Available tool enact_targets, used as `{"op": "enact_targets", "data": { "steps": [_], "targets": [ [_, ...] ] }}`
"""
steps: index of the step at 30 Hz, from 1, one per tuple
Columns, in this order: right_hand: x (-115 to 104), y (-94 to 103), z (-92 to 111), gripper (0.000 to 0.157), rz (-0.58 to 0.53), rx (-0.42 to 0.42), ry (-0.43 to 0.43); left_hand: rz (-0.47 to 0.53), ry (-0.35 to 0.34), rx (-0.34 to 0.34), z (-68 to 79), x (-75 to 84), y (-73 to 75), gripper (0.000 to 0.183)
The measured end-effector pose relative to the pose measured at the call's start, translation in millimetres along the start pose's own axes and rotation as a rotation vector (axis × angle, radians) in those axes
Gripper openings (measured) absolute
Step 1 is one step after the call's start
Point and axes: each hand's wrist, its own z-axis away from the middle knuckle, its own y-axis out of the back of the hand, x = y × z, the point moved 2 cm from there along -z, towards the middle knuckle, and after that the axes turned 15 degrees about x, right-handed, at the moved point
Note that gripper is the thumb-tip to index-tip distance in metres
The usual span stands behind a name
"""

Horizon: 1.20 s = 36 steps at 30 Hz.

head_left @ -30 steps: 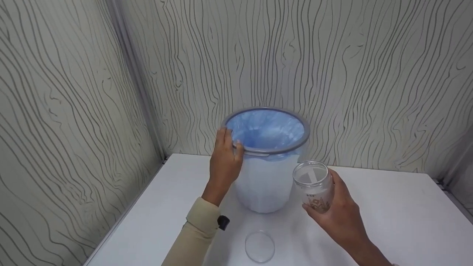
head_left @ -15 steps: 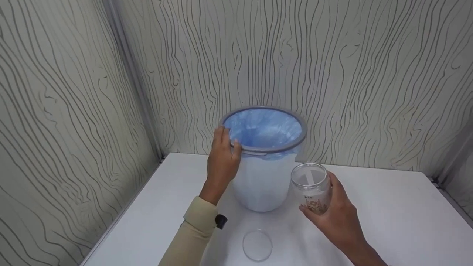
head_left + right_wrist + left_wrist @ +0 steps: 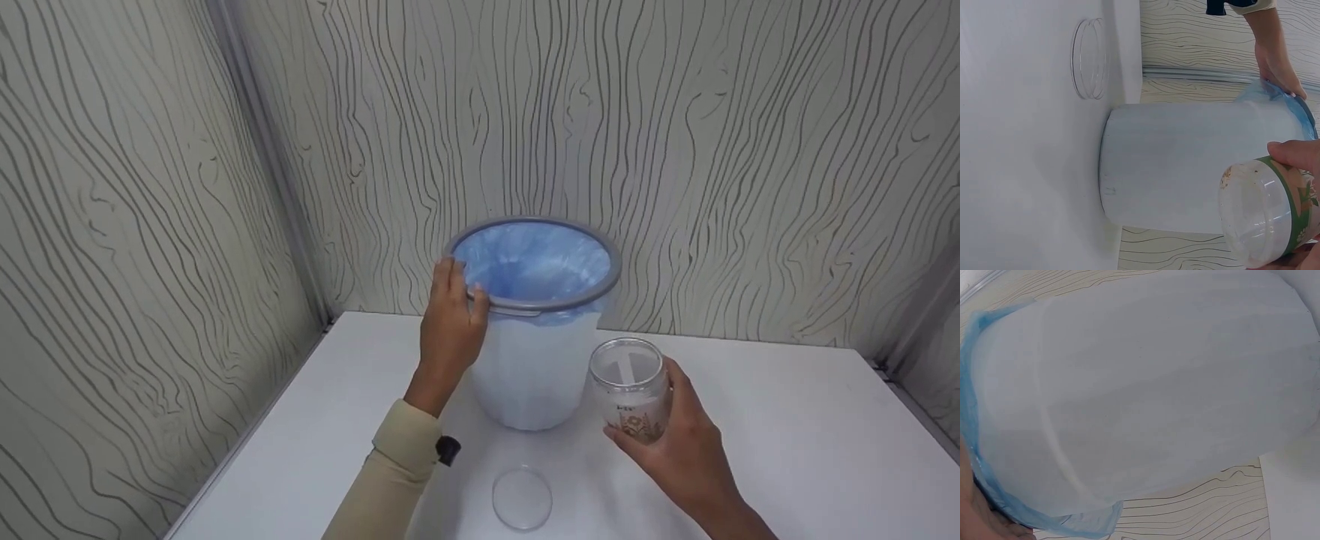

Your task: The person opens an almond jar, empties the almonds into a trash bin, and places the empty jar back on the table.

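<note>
A white trash can [image 3: 529, 375] with a blue liner bag [image 3: 536, 259] folded over its grey rim ring stands upright on the table. My left hand [image 3: 450, 326] holds the rim at its left front, fingers over the edge and thumb at the front. In the left wrist view, only part of that hand [image 3: 985, 512] shows at the lower left, against the liner. My right hand [image 3: 686, 442] grips a clear jar [image 3: 630, 409] with a printed label, upright to the right of the can, its mouth uncovered. The right wrist view shows the jar's clear base and green-edged label [image 3: 1294, 208].
A clear round lid [image 3: 523, 498] lies on the white table [image 3: 810, 435] in front of the can. Behind the table rises a wall [image 3: 675, 150] with a wood-grain pattern, and another patterned wall [image 3: 127, 262] borders the left side.
My right hand has lowered the jar slightly beside the can. The left hand keeps its hold on the rim, and the head view has shifted a little.
</note>
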Motion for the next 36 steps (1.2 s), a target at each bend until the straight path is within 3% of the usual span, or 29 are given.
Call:
{"op": "enact_targets", "data": {
  "steps": [25,36],
  "targets": [
    [8.4,0.2,10.2,0.116,-0.016,-0.004,-0.014,0.011,-0.008,0.000,1.0,0.7,3.1,0.055],
    [9.5,-2.5,15.1,0.118,-0.004,-0.054,-0.057,-0.004,-0.016,-0.009,-0.4,0.1,2.1,0.053]
  ]
}}
